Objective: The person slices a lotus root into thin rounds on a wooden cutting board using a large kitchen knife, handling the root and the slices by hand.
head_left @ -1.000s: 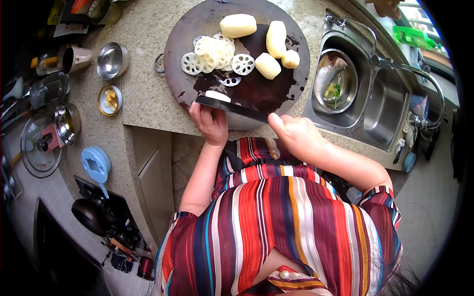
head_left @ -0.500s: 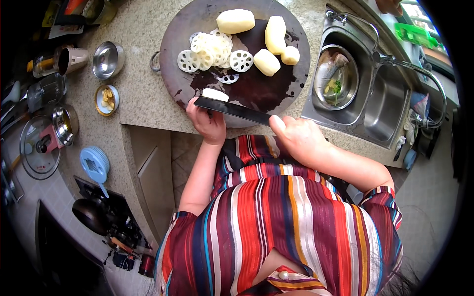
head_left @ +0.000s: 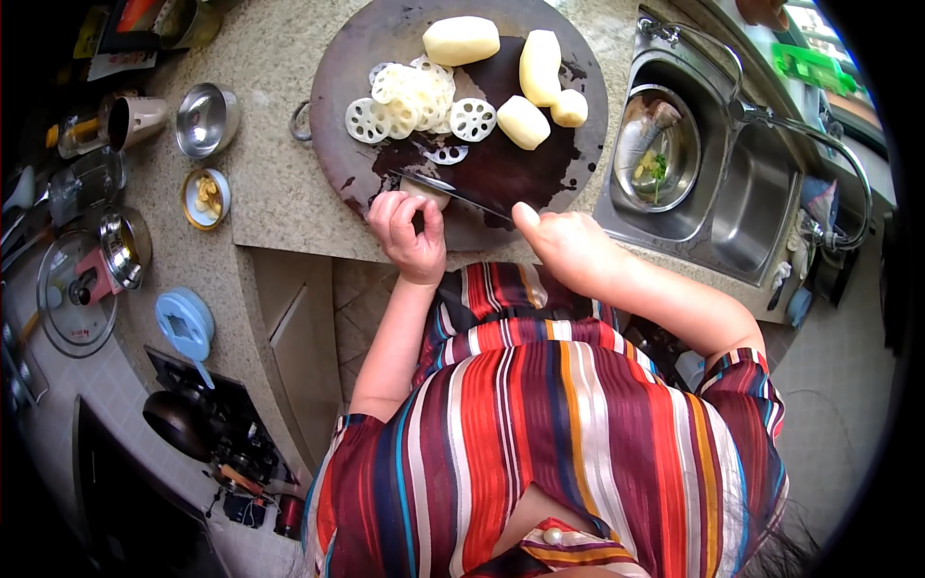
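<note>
On the round dark cutting board [head_left: 337, 164], close to its near edge, my left hand [head_left: 409, 236] holds down a piece of lotus root [head_left: 424, 193] with curled fingers. My right hand [head_left: 570, 249] grips the handle of a kitchen knife [head_left: 467, 197]. Its blade points left and lies across the piece, beside my left fingertips, seen almost edge-on. Beyond the knife is a heap of thin lotus root slices [head_left: 412, 101]. One slice [head_left: 473, 119] sits at the heap's right, and a partial slice [head_left: 446, 154] lies nearer. Several whole peeled pale pieces [head_left: 461, 41] rest along the far and right side.
To the right, a double steel sink [head_left: 761, 197] holds a bowl [head_left: 658, 204] with a fish and green herbs. On the left counter stand a steel bowl [head_left: 206, 120], a small dish of yellowish pieces [head_left: 206, 197], a pink cup [head_left: 137, 120] and a blue grater [head_left: 183, 323].
The knife blade has turned from showing its broad side to nearly edge-on and shifted slightly away from me. My left fingers have curled over the lotus root piece.
</note>
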The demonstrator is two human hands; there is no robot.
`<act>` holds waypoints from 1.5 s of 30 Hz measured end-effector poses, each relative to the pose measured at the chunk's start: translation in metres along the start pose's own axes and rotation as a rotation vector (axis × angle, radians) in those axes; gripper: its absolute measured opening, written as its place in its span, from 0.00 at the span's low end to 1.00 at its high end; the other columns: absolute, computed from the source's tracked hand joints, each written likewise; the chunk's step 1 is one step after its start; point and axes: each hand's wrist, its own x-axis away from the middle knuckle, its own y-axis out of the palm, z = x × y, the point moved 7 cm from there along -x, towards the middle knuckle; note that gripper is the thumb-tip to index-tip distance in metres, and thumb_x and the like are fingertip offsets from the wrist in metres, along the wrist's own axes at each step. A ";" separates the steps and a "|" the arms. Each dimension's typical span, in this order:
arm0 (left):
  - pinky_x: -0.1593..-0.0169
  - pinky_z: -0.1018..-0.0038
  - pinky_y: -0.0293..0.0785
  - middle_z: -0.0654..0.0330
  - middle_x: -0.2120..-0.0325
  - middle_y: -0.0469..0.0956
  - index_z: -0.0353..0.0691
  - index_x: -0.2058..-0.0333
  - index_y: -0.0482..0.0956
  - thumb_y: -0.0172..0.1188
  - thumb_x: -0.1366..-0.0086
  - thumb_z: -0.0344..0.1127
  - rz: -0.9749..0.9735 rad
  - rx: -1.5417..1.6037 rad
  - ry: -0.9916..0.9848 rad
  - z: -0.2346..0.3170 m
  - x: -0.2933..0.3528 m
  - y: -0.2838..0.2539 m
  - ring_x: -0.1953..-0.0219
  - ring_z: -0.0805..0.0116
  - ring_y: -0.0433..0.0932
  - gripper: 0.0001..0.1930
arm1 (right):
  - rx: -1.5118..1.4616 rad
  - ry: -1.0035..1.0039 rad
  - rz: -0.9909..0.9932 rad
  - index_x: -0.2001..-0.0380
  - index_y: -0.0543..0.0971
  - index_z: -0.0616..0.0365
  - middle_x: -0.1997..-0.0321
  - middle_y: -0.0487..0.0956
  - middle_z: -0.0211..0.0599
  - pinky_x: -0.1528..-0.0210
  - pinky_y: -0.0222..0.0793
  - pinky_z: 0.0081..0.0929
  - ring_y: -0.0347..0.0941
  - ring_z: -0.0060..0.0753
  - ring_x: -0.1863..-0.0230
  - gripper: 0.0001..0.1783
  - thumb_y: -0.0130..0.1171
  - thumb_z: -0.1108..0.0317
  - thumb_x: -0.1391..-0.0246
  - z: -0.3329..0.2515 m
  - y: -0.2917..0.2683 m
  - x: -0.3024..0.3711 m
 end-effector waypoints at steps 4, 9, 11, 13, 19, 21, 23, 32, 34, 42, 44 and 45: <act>0.49 0.59 0.67 0.55 0.59 0.72 0.40 0.60 0.74 0.64 0.39 0.31 -0.007 0.018 0.008 -0.002 0.001 0.001 0.55 0.53 0.71 0.11 | -0.024 -0.030 0.059 0.62 0.61 0.62 0.74 0.75 0.52 0.72 0.71 0.46 0.75 0.59 0.71 0.10 0.46 0.74 0.46 0.006 0.001 0.001; 0.48 0.62 0.66 0.51 0.57 0.71 0.36 0.57 0.74 0.64 0.40 0.29 -0.014 -0.006 -0.033 -0.008 0.007 0.000 0.53 0.51 0.71 0.13 | 0.020 -0.057 0.108 0.61 0.63 0.61 0.76 0.75 0.48 0.75 0.73 0.43 0.77 0.53 0.73 0.12 0.51 0.73 0.49 -0.012 -0.018 0.022; 0.48 0.63 0.66 0.51 0.55 0.70 0.34 0.55 0.74 0.63 0.42 0.28 -0.023 0.022 -0.085 -0.014 0.012 0.001 0.52 0.52 0.71 0.16 | 0.032 -0.055 0.097 0.61 0.63 0.60 0.76 0.75 0.48 0.76 0.73 0.42 0.77 0.52 0.74 0.12 0.50 0.72 0.48 -0.016 -0.020 0.030; 0.49 0.57 0.67 0.51 0.57 0.71 0.34 0.54 0.74 0.63 0.43 0.28 -0.024 0.010 -0.078 -0.013 0.011 0.001 0.53 0.48 0.71 0.17 | 0.060 -0.034 0.080 0.62 0.64 0.60 0.76 0.75 0.47 0.76 0.73 0.41 0.78 0.49 0.75 0.11 0.51 0.71 0.49 -0.016 -0.019 0.033; 0.49 0.57 0.67 0.52 0.58 0.72 0.33 0.55 0.74 0.63 0.43 0.28 -0.001 0.019 -0.038 -0.010 0.008 0.001 0.54 0.49 0.71 0.16 | 0.065 -0.027 0.081 0.63 0.65 0.60 0.77 0.75 0.46 0.77 0.73 0.40 0.78 0.48 0.76 0.11 0.52 0.72 0.50 -0.013 -0.017 0.034; 0.50 0.57 0.68 0.51 0.59 0.72 0.33 0.56 0.75 0.63 0.43 0.28 0.006 0.006 -0.046 -0.012 0.010 0.001 0.55 0.49 0.71 0.16 | 0.059 -0.035 0.084 0.63 0.65 0.60 0.77 0.75 0.46 0.77 0.73 0.40 0.78 0.49 0.76 0.11 0.52 0.72 0.50 -0.014 -0.017 0.033; 0.50 0.57 0.68 0.51 0.59 0.72 0.33 0.56 0.75 0.63 0.43 0.28 0.011 -0.001 -0.053 -0.012 0.011 0.000 0.55 0.48 0.71 0.15 | 0.052 -0.043 0.085 0.63 0.65 0.60 0.77 0.75 0.46 0.77 0.73 0.40 0.78 0.49 0.76 0.12 0.52 0.72 0.51 -0.016 -0.018 0.031; 0.50 0.60 0.68 0.49 0.57 0.72 0.34 0.57 0.75 0.63 0.42 0.29 0.012 0.020 -0.177 -0.017 0.010 -0.002 0.54 0.49 0.72 0.14 | 0.001 -0.002 0.030 0.63 0.63 0.61 0.76 0.75 0.48 0.74 0.71 0.44 0.77 0.55 0.73 0.14 0.54 0.73 0.52 -0.017 -0.019 0.016; 0.50 0.61 0.68 0.49 0.57 0.72 0.35 0.57 0.75 0.63 0.42 0.28 0.014 0.017 -0.181 -0.017 0.010 -0.002 0.54 0.49 0.72 0.13 | 0.018 -0.004 0.047 0.63 0.62 0.61 0.76 0.75 0.49 0.73 0.72 0.45 0.76 0.54 0.73 0.14 0.54 0.74 0.52 -0.019 -0.020 0.011; 0.48 0.60 0.68 0.52 0.59 0.74 0.37 0.61 0.73 0.65 0.42 0.29 0.055 0.020 -0.099 -0.012 0.005 -0.003 0.55 0.50 0.72 0.12 | 0.028 -0.049 -0.009 0.63 0.61 0.63 0.77 0.75 0.51 0.73 0.72 0.46 0.76 0.59 0.72 0.13 0.51 0.75 0.50 -0.016 -0.013 -0.006; 0.49 0.61 0.68 0.52 0.59 0.73 0.36 0.61 0.73 0.64 0.40 0.30 0.038 0.035 -0.093 -0.012 0.005 -0.003 0.55 0.52 0.72 0.11 | -0.010 -0.046 -0.014 0.63 0.61 0.63 0.77 0.76 0.51 0.73 0.72 0.47 0.76 0.58 0.72 0.13 0.52 0.75 0.50 -0.013 -0.009 -0.013; 0.49 0.63 0.68 0.52 0.59 0.72 0.35 0.61 0.73 0.63 0.38 0.32 0.022 0.055 -0.084 -0.011 0.004 -0.002 0.55 0.54 0.72 0.11 | -0.007 -0.044 -0.010 0.63 0.61 0.63 0.77 0.76 0.51 0.73 0.72 0.47 0.76 0.58 0.72 0.13 0.52 0.75 0.50 -0.010 -0.004 -0.019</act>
